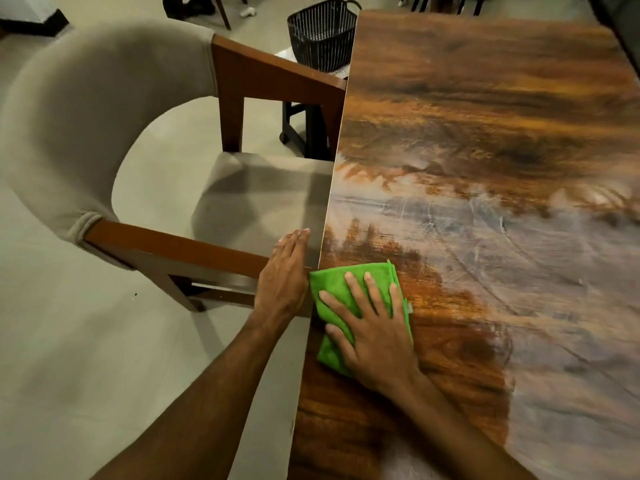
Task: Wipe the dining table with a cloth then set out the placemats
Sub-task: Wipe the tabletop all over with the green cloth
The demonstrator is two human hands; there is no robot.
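Observation:
A folded bright green cloth (334, 291) lies on the glossy brown dining table (485, 140) at its left edge. My right hand (372, 329) presses flat on the cloth with the fingers spread and straight. My left hand (285, 275) is held flat just off the table's left edge, fingers straight and together, beside the cloth and over the chair's wooden arm. No placemats are in view.
A beige upholstered chair with wooden arms (104, 109) stands against the table's left side. A black slatted basket (322, 34) sits on the floor beyond it. Streaky wipe marks show on the table around (519, 244).

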